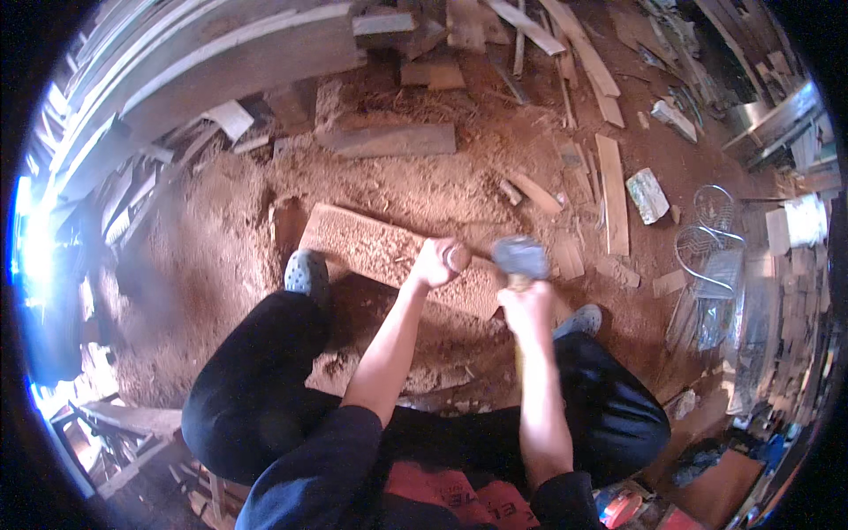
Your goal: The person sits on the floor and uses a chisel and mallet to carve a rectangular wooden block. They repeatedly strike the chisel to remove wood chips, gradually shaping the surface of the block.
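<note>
A thick wooden board (364, 245) lies slantwise on the ground between my feet, its top rough with tool marks and strewn with chips. My left hand (433, 265) is closed round a chisel (458, 257) over the board's right half. Only the round butt of its handle shows; the blade is hidden by the fist. In my right hand (527, 311) I grip a hammer (521, 258) by its handle. The grey hammer head, smeared by motion, is just right of the chisel butt and apart from it, near the board's right end.
Sawdust and shavings cover the brown ground. Behind the board lies a dark plank (393, 140). Long timbers (238, 71) are stacked at the far left. Offcuts, a pale block (647, 196) and a wire rack (714, 234) are on the right. My clogs (306, 272) flank the board.
</note>
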